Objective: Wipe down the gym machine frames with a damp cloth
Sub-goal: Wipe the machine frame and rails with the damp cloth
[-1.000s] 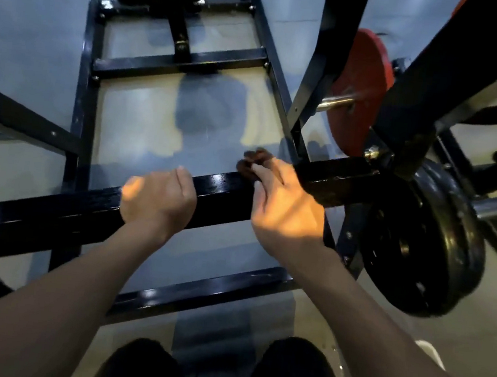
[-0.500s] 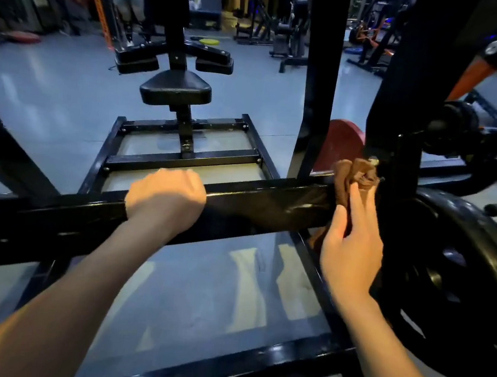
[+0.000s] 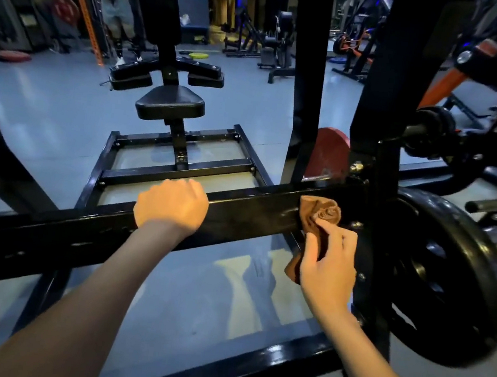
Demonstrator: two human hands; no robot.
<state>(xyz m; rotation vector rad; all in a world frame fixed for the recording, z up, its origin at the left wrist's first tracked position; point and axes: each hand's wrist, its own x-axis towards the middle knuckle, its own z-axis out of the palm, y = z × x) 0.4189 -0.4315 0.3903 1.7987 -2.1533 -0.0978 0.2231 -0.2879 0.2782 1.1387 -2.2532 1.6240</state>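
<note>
Brown and bunched, the cloth [image 3: 318, 218] sits against the near face of the black crossbar [image 3: 253, 213], close to where that bar meets the upright post [image 3: 381, 178] beside the black weight plate [image 3: 448, 273]. There is only the head view to go on.

My right hand [image 3: 328, 265] holds the cloth from below: its fingers [image 3: 333, 232] are curled round the lower folds and pinch them, with the wadded top of the cloth pushed onto the metal. I judge the wad is kept tight so that it can press into the corner by the joint, where a flat palm would not reach. A tail of cloth hangs under the hand, clear of the bar.

My left hand [image 3: 172, 206] lies over the top of the same crossbar, further left and well apart from the cloth. Its fingers are folded over the far edge and grip the bar; the tips are hidden behind it. I take this as a brace, steadying me as I lean in while the other hand rubs.

Beyond the bar, the machine's base frame [image 3: 178, 168] lies on the floor and carries a black padded seat [image 3: 170, 103]; a red plate [image 3: 330, 154] stands behind the post. Much of this frame is out of the cloth's reach from here, so I judge plenty of wiping remains.
</note>
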